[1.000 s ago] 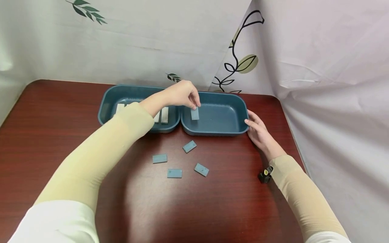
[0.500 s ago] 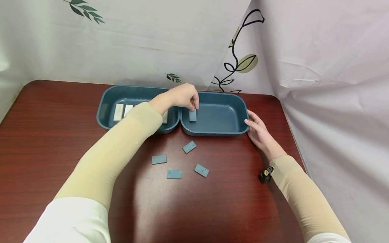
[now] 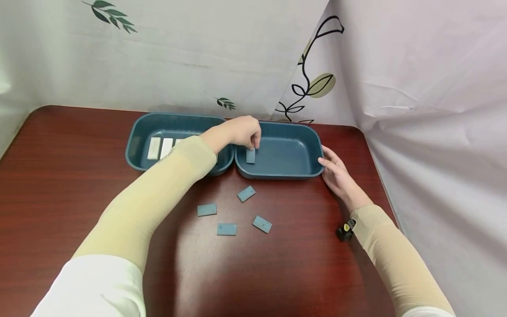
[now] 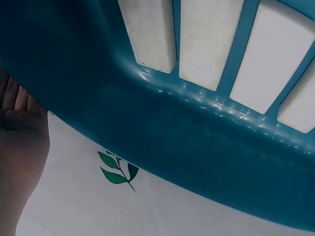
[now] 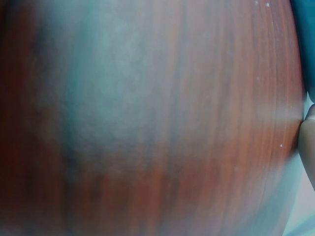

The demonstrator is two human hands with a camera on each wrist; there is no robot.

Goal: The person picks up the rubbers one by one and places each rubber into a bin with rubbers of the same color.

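My left hand (image 3: 242, 130) reaches into the right-hand blue tray (image 3: 287, 154) and pinches a small blue-grey tile (image 3: 251, 156) by its upper end, close over the tray floor at the left side. At that tray's right end my right hand (image 3: 339, 178) holds the edge, thumb at the rim and fingers along the outer wall. Several matching blue-grey tiles (image 3: 226, 229) lie loose on the table in front. In the left wrist view, the palm and curled fingers (image 4: 20, 101) show past the left tray's rim; the pinched tile is hidden there.
A second blue tray (image 3: 138, 132) adjoins on the left, with several white tiles (image 3: 154, 148) in a row, partly hidden by my left forearm. The dark red wooden table (image 3: 301, 264) meets white cloth (image 3: 178, 66) at the back and right.
The pinched tile has gone lower into the right tray and slightly left, with my left hand sinking after it. My right hand stays at the tray's end.
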